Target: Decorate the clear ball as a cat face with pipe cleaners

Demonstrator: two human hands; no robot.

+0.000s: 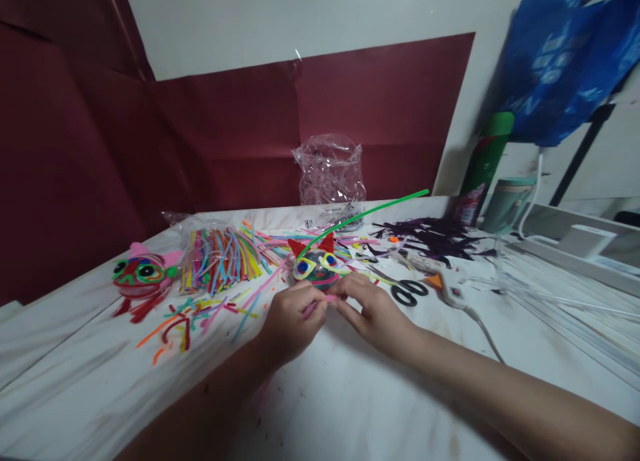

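My left hand (295, 316) is closed round a pink-purple pipe cleaner (311, 308), part of it showing at the fingers. My right hand (376, 312) pinches the pink piece close beside, fingertips nearly meeting the left ones. Just behind both hands sits a round animal head (321, 276) with red pointed ears, yellow-rimmed white eyes and blue pupils; my fingers hide its lower part. A long green pipe cleaner (370, 214) slants up to the right from near its left ear.
At left stands a pink-and-red frog-like figure (141, 277). Bundled pipe cleaners (220, 257) and cut scraps (185, 321) lie nearby. Black-handled scissors (407, 292), a glue gun (453, 294) with its cord, purple strands (435, 239) and clear glue sticks (575, 307) lie right.
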